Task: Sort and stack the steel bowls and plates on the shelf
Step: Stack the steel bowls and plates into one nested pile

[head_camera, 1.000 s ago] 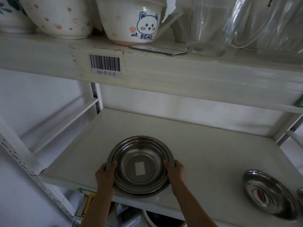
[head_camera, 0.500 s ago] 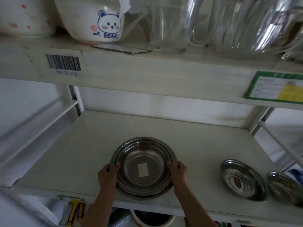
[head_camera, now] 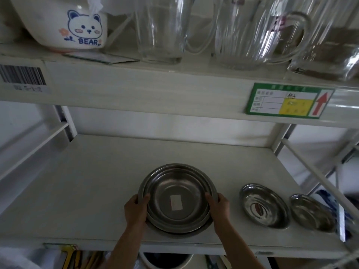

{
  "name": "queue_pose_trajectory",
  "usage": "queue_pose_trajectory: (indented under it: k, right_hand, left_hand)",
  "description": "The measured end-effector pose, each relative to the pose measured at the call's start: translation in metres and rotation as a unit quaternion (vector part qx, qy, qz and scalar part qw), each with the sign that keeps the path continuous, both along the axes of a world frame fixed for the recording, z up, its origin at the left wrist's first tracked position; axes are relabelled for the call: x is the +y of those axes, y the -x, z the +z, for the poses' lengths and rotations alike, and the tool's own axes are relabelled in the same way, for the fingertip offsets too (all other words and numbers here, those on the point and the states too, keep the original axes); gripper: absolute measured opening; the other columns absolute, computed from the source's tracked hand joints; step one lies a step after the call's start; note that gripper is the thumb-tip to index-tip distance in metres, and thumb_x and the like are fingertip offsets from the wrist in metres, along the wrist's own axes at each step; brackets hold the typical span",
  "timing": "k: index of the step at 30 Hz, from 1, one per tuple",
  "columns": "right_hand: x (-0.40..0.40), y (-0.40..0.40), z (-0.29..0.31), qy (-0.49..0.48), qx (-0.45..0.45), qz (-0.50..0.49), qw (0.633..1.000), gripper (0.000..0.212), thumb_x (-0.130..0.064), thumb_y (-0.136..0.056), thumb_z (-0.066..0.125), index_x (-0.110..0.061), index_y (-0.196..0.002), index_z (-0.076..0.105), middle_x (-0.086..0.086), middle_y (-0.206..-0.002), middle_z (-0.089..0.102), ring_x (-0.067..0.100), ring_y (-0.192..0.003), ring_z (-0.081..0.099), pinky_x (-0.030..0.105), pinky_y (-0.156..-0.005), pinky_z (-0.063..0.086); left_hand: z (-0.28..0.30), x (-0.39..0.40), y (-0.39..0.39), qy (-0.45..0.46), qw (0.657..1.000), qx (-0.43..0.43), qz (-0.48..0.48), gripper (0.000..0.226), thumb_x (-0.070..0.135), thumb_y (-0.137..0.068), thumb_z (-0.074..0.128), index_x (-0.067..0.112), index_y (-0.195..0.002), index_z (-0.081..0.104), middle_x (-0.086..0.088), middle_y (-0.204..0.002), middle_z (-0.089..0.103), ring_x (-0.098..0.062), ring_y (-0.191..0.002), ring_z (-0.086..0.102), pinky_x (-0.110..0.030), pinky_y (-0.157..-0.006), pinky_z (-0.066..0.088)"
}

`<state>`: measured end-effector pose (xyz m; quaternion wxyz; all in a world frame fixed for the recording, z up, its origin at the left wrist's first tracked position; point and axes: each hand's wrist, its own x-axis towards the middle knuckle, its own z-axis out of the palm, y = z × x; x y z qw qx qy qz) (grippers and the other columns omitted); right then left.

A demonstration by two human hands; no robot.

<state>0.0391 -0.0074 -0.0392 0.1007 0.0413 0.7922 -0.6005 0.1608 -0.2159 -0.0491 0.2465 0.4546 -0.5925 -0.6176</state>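
A stack of nested steel bowls (head_camera: 177, 193) sits near the front edge of the white shelf (head_camera: 93, 187), with a white sticker in the top bowl. My left hand (head_camera: 136, 209) grips the stack's left rim and my right hand (head_camera: 219, 207) grips its right rim, thumbs over the edge. To the right lie a steel plate (head_camera: 263, 205) and a smaller steel plate (head_camera: 311, 211), apart from each other and from the bowls.
The upper shelf holds a ceramic bear bowl (head_camera: 77, 26) and several glass jugs (head_camera: 163, 30). A green label (head_camera: 285, 100) and a barcode sticker (head_camera: 21, 76) sit on its front edge. Shelf posts and a diagonal brace (head_camera: 318, 171) stand at right.
The view has swung to the right, bringing the second, smaller plate fully into sight. Both hands keep their grip on the bowl stack, which stays near the shelf's front edge.
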Motion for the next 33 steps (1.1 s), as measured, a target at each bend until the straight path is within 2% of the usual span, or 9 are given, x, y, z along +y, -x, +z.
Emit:
queue_pose_trajectory:
  k: [5,9,13,16,20,27,33]
  right_hand:
    - [0.004,0.006,-0.001,-0.037,-0.003,0.022,0.999,0.019,-0.022,-0.091,0.064,-0.002,-0.092,0.064,0.002,-0.066,0.056,0.013,-0.057,0.050,0.024,-0.050,0.036]
    - [0.003,0.014,0.004,-0.105,0.009,0.048,0.993,0.028,-0.034,-0.089,0.066,-0.008,-0.098,0.061,0.002,-0.077,0.060,0.015,-0.068,0.056,0.025,-0.054,0.038]
    - [-0.002,0.018,0.004,-0.214,0.020,0.068,0.974,0.041,-0.045,-0.092,0.057,-0.009,-0.112,0.056,0.010,-0.104,0.063,0.029,-0.095,0.061,0.030,-0.070,0.040]
    - [-0.006,0.016,-0.002,-0.225,0.012,0.058,0.973,0.041,-0.042,-0.095,0.051,-0.008,-0.119,0.051,0.014,-0.116,0.061,0.032,-0.104,0.059,0.034,-0.076,0.043]
    - [-0.010,0.014,-0.004,-0.221,0.008,0.046,0.974,0.037,-0.040,-0.095,0.049,-0.010,-0.118,0.049,0.014,-0.116,0.060,0.033,-0.103,0.060,0.039,-0.082,0.047]
    - [-0.012,0.013,-0.008,-0.233,0.009,0.037,0.972,0.033,-0.038,-0.095,0.049,-0.012,-0.116,0.047,0.013,-0.116,0.059,0.033,-0.100,0.060,0.038,-0.079,0.046]
    - [-0.013,0.014,-0.010,-0.236,0.012,0.030,0.971,0.029,-0.038,-0.095,0.050,-0.015,-0.111,0.046,0.012,-0.113,0.059,0.032,-0.096,0.061,0.040,-0.080,0.049]
  left_hand:
    - [0.008,0.003,0.004,0.024,0.999,-0.019,-0.012,0.011,0.012,-0.082,0.068,0.004,-0.075,0.067,-0.013,-0.070,0.065,-0.030,-0.072,0.063,-0.031,-0.063,0.045]
    - [0.024,0.000,0.009,0.088,0.992,-0.079,-0.039,0.015,0.015,-0.084,0.066,0.005,-0.094,0.066,-0.010,-0.082,0.064,-0.025,-0.075,0.060,-0.027,-0.059,0.038]
    - [0.027,-0.001,0.012,0.145,0.978,-0.136,-0.059,0.031,0.023,-0.086,0.063,0.002,-0.107,0.065,-0.018,-0.101,0.068,-0.032,-0.091,0.064,-0.029,-0.069,0.040]
    - [0.021,0.003,0.012,0.187,0.964,-0.180,-0.063,0.032,0.031,-0.089,0.057,0.007,-0.110,0.059,-0.017,-0.110,0.061,-0.035,-0.095,0.063,-0.035,-0.074,0.047]
    - [0.023,0.010,0.011,0.225,0.946,-0.221,-0.071,0.028,0.027,-0.093,0.053,0.005,-0.111,0.051,-0.015,-0.114,0.051,-0.035,-0.097,0.059,-0.033,-0.070,0.038]
    - [0.020,0.010,0.015,0.246,0.934,-0.248,-0.078,0.029,0.025,-0.094,0.054,0.004,-0.112,0.047,-0.015,-0.117,0.050,-0.038,-0.097,0.060,-0.037,-0.070,0.041]
    - [0.017,0.010,0.017,0.252,0.932,-0.252,-0.074,0.027,0.025,-0.093,0.054,0.005,-0.109,0.046,-0.014,-0.116,0.049,-0.036,-0.095,0.060,-0.036,-0.067,0.040]
